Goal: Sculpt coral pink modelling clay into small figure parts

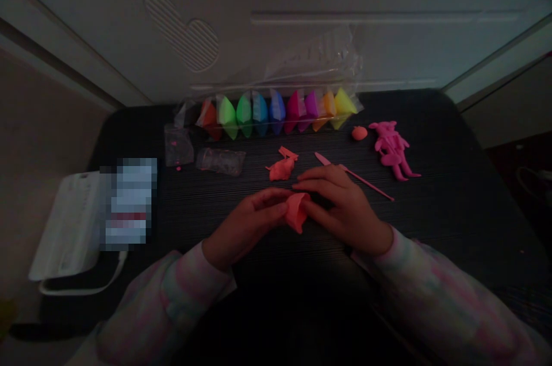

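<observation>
Between my two hands is a thin, cupped piece of coral modelling clay (295,212), with a wavy rim facing right. My left hand (252,219) pinches its left side between thumb and fingers. From the other side, my right hand (342,205) has its thumb at the opening and its fingers bent over the top. Just beyond the hands lie a torn scrap of coral clay (282,168), a pink modelling knife (322,158) and a thin pink stick tool (371,183), partly behind my right hand. To the right are a small orange-red ball (359,133) and a pink clay figure (391,150).
Along the back of the black table (457,222), clear packets of coloured clay (278,112) stand in a row against a white panel. Two empty clear wrappers (221,161) lie at left. Further left are a white device (69,228) with a cable and a blurred-out screen (129,205).
</observation>
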Tool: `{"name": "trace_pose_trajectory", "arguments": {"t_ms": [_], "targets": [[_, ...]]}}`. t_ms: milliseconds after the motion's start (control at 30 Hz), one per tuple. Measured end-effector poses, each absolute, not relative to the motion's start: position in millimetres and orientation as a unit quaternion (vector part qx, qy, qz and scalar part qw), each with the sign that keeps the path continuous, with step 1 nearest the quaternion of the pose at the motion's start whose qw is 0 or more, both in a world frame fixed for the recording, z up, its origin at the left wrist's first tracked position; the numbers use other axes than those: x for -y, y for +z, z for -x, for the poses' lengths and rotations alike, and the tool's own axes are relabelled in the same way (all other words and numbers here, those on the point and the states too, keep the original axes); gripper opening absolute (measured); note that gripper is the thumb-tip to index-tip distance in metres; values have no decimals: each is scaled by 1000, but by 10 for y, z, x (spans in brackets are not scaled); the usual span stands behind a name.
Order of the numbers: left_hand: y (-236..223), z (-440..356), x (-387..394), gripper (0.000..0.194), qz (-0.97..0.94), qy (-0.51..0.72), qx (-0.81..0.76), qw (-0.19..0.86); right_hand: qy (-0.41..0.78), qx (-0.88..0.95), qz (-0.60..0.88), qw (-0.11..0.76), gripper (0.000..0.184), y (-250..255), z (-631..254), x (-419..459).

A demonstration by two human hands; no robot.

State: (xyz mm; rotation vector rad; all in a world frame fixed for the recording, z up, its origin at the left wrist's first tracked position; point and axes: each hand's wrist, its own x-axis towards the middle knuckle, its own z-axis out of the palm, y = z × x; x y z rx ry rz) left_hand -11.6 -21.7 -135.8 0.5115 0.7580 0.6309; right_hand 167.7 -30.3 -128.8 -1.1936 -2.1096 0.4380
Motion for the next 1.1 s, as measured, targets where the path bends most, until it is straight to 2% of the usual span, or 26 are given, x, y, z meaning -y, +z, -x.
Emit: {"name": "trace_pose_trajectory", "arguments": {"t_ms": [300, 467, 667, 800, 967, 1100], "targets": [[-1344, 126, 215, 20, -238, 288, -362, 854, 189, 795, 452, 358, 9, -1297, -1669, 309], [-1356, 130, 215, 20, -232, 295, -332, 865, 217, 788, 451, 358, 14, -1290, -1668, 298], [-1368, 129, 211, 24, -218, 293, -327, 872, 211, 794, 440, 361, 8, -1286, -1652, 293], [-1375, 126, 210, 17, -216, 294, -341, 866, 196, 806, 437, 349, 10, -1292, -1648, 305], [-1366, 124, 210, 17, -221, 300, -327, 869, 207, 798, 453, 339, 19, -1298, -1649, 307], [-1354, 127, 209, 23, -213, 314, -329, 865, 204, 788, 457, 358, 10, -1301, -1651, 296]]}}
